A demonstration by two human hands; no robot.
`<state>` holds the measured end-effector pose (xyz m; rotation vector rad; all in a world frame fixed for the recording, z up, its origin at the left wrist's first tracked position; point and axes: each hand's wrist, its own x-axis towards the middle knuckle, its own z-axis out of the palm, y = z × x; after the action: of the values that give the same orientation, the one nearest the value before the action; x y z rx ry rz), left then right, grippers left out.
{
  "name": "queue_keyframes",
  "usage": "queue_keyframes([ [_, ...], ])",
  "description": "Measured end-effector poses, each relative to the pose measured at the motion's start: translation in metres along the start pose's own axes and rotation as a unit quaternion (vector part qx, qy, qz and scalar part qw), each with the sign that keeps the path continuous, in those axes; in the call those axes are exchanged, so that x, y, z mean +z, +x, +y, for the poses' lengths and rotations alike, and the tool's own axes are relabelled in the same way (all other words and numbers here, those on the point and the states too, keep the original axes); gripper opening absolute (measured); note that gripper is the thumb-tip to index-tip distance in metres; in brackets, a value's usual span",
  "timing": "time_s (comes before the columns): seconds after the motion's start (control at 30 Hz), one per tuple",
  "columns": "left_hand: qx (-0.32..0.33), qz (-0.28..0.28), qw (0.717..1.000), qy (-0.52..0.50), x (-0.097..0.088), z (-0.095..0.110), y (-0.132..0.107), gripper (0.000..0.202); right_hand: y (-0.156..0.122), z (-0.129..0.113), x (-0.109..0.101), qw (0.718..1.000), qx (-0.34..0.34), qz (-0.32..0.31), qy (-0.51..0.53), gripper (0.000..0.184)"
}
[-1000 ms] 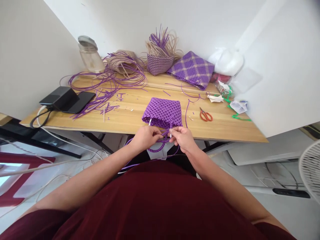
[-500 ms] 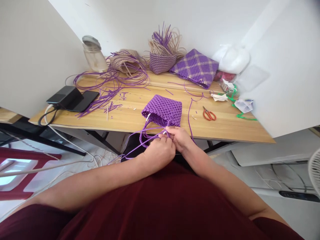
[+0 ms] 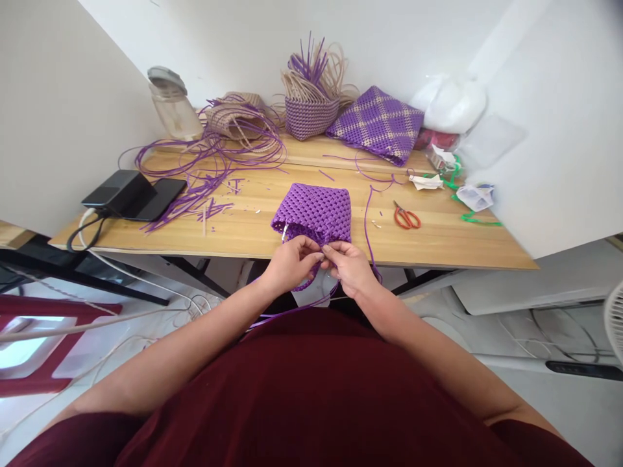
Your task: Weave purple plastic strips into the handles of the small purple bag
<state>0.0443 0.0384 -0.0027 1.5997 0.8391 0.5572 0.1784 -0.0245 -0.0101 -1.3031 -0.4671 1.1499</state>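
A small purple woven basket (image 3: 317, 206) lies on its side at the table's front edge, its mouth toward me. At the rim, my left hand (image 3: 293, 263) is closed in a pinch, its thumb and forefinger meeting near the purple strands. Against it, my right hand (image 3: 346, 264) pinches the basket's rim where strands come together; the exact piece between the fingertips is hidden. Loose purple strands (image 3: 287, 314) hang below the hands toward my lap. A woven loop partly shows beneath my left hand.
Orange-handled scissors (image 3: 406, 216) lie right of the basket. Coiled purple strips (image 3: 214, 155) and cut pieces (image 3: 214, 209) spread over the left. Behind stand an unfinished basket (image 3: 310, 115), a checked woven piece (image 3: 379, 124) and a jar (image 3: 172, 107). A black device (image 3: 117, 193) sits at far left.
My left hand has moved up and left from below the right hand to the basket's rim, changing from a fist to a pinch. The loose strands have dropped toward my lap.
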Motion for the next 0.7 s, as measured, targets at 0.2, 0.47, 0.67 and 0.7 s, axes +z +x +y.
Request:
queue_keyframes([
  [0.2, -0.031, 0.005, 0.996, -0.089, 0.015, 0.003, 0.004, 0.011, 0.002, 0.001, -0.007, 0.998, -0.057, 0.017, -0.035, 0.036],
  [0.47, 0.040, 0.017, 0.993, 0.114, 0.002, 0.008, 0.011, 0.004, 0.002, 0.001, -0.013, 0.997, -0.068, -0.008, -0.046, 0.036],
  [0.67, 0.049, 0.041, 0.989, 0.135, 0.000, 0.006, 0.012, 0.015, 0.000, 0.000, -0.015, 0.997, -0.061, -0.003, -0.039, 0.037],
  [0.7, 0.028, 0.041, 0.992, 0.114, 0.002, 0.005, 0.012, 0.016, 0.000, 0.000, -0.016, 0.998, -0.056, -0.003, -0.039, 0.038],
])
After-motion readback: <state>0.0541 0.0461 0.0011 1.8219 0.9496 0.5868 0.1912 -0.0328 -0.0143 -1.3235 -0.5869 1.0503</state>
